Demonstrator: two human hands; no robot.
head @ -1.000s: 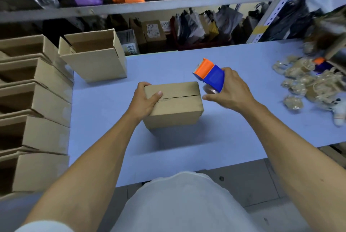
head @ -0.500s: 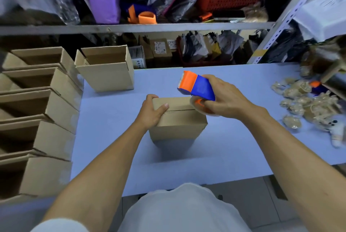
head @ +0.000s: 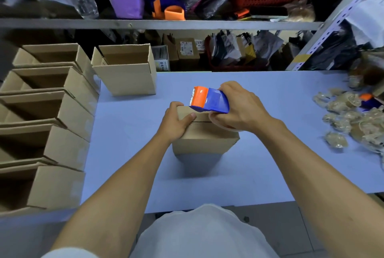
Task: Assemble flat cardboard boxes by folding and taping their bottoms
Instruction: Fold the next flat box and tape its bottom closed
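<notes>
The cardboard box point(head: 204, 137) sits mid-worktop point(head: 270, 164), seam up. The left hand point(head: 176, 121) grips its left end; the right hand point(head: 239, 108) clasps the tape dispenser point(head: 208, 99) over the seam. Open boxes point(head: 52, 116) line the left; wrapped items point(head: 353, 120) lie right.

pale blue table point(head: 270, 83) before a cluttered grey metal shelf point(head: 158, 23), grey floor point(head: 291, 228) below

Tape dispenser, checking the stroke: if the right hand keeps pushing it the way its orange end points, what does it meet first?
Probably the left hand, gripping the box just beyond the tape dispenser held by the right hand; depth is unclear.
</notes>
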